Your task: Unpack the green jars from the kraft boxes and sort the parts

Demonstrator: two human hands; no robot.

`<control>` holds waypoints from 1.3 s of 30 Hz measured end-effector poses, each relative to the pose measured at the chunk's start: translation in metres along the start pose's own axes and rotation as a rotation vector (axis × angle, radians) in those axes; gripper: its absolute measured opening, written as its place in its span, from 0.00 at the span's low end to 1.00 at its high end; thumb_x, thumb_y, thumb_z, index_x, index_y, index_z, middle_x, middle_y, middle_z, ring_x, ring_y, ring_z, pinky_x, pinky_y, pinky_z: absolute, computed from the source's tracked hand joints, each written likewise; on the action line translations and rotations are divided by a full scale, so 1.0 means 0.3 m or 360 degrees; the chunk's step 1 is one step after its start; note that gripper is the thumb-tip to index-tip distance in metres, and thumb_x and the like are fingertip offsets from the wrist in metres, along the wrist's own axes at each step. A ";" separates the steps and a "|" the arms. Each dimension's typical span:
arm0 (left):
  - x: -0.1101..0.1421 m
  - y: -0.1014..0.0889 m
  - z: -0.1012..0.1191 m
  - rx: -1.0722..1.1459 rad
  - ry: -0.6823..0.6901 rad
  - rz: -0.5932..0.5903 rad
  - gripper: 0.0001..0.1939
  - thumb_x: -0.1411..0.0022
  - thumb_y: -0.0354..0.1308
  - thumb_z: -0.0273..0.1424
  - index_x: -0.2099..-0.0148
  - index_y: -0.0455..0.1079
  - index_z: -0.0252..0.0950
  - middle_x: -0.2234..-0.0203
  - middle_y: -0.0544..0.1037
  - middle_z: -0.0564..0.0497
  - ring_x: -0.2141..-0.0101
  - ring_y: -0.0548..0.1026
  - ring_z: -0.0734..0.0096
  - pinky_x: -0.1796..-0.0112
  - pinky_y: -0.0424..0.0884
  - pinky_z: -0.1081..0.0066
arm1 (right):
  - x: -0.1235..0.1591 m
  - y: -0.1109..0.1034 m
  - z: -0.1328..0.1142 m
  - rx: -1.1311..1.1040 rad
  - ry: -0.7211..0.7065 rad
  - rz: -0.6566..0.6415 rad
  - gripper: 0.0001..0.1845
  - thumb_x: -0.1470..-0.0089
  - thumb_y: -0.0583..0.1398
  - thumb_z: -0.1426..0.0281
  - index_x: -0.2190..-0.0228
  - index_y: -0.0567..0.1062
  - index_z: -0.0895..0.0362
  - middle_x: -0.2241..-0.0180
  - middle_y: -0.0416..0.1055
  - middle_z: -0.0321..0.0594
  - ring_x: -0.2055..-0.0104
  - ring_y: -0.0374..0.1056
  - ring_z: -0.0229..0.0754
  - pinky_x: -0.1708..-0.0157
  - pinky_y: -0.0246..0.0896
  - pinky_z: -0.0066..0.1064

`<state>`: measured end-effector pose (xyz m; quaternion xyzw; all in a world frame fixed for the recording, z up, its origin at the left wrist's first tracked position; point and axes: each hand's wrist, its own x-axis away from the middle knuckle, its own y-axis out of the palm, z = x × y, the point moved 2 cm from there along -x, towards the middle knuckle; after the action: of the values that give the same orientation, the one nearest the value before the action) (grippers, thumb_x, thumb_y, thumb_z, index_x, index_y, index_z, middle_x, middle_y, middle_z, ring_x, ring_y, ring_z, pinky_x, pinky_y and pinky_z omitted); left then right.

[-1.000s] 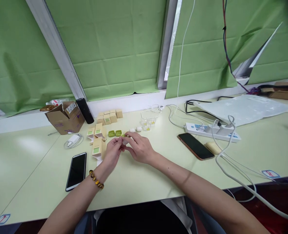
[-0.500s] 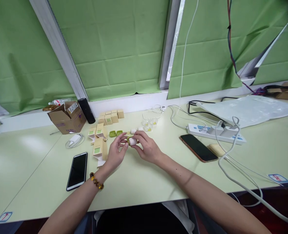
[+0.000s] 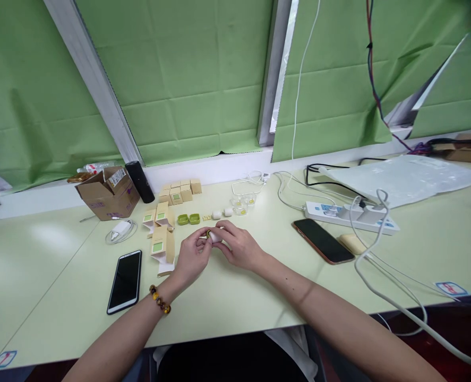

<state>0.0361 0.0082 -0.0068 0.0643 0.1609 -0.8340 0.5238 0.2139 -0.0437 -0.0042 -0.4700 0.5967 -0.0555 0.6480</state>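
Between both hands, above the table, is a small white earbud case [image 3: 215, 237] with an olive-green cover piece at its left end. My left hand [image 3: 193, 255] grips the green side with thumb and fingertips. From the right, my right hand [image 3: 239, 245] pinches the white side, its fingers hiding part of it. Just beyond lie two open green cases [image 3: 189, 219], small yellowish pieces [image 3: 206, 218] and two more white cases [image 3: 222, 214]. Several clear plastic cups [image 3: 242, 203] with yellow spots stand behind them on the right.
Opened small cartons [image 3: 162, 241] stand left of my left hand, with closed ones [image 3: 180, 192] behind. A phone [image 3: 125, 281] and a white charger [image 3: 121, 230] lie left; another phone [image 3: 323, 242], a power strip [image 3: 350, 217] and loose cables lie right. A cardboard box [image 3: 110, 196] stands back left.
Both hands have drawn slightly closer to me with the case, which now sits deeper between the fingers. The small pieces and white cases behind show more fully.
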 end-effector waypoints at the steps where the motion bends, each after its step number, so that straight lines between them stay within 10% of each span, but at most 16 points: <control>1: -0.001 -0.001 -0.002 -0.0007 -0.0017 0.0007 0.18 0.34 0.64 0.34 0.43 0.78 0.38 0.52 0.85 0.42 0.59 0.85 0.57 0.57 0.81 0.62 | 0.000 0.002 -0.002 0.0015 -0.0006 -0.0001 0.16 0.28 0.54 0.67 0.41 0.69 0.53 0.49 0.73 0.50 0.65 0.75 0.42 0.73 0.70 0.33; 10: -0.013 -0.020 0.012 -0.0199 0.0023 0.0095 0.15 0.36 0.62 0.29 0.48 0.82 0.38 0.66 0.86 0.49 0.69 0.82 0.62 0.62 0.79 0.64 | -0.022 0.030 -0.027 0.0104 0.0039 -0.0104 0.13 0.26 0.51 0.69 0.45 0.69 0.57 0.52 0.73 0.51 0.65 0.74 0.43 0.75 0.64 0.31; 24: -0.032 -0.043 0.019 -0.0187 0.0225 -0.0008 0.25 0.43 0.72 0.31 0.42 0.79 0.41 0.52 0.82 0.44 0.60 0.77 0.61 0.56 0.73 0.64 | -0.027 0.042 0.010 -0.0396 0.0276 -0.0014 0.15 0.29 0.55 0.70 0.43 0.66 0.53 0.47 0.68 0.51 0.52 0.73 0.48 0.59 0.77 0.42; 31: -0.046 -0.040 0.034 -0.0272 0.0189 0.0094 0.20 0.40 0.70 0.32 0.45 0.79 0.41 0.63 0.80 0.51 0.65 0.73 0.65 0.59 0.68 0.67 | -0.070 0.006 0.010 -0.0404 0.0451 -0.0067 0.09 0.29 0.56 0.67 0.49 0.69 0.52 0.49 0.73 0.46 0.55 0.73 0.46 0.64 0.72 0.36; 39: -0.064 -0.069 -0.004 -0.0124 0.0069 0.0190 0.19 0.42 0.72 0.32 0.48 0.80 0.38 0.63 0.82 0.49 0.65 0.75 0.65 0.60 0.69 0.68 | -0.150 -0.023 0.077 -0.0563 0.0532 0.0308 0.12 0.29 0.55 0.63 0.48 0.70 0.52 0.49 0.72 0.49 0.51 0.72 0.48 0.58 0.76 0.39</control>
<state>0.0261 0.0332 0.0015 0.0715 0.2005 -0.7928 0.5711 0.2236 -0.0064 0.0294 -0.5011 0.7381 0.0351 0.4505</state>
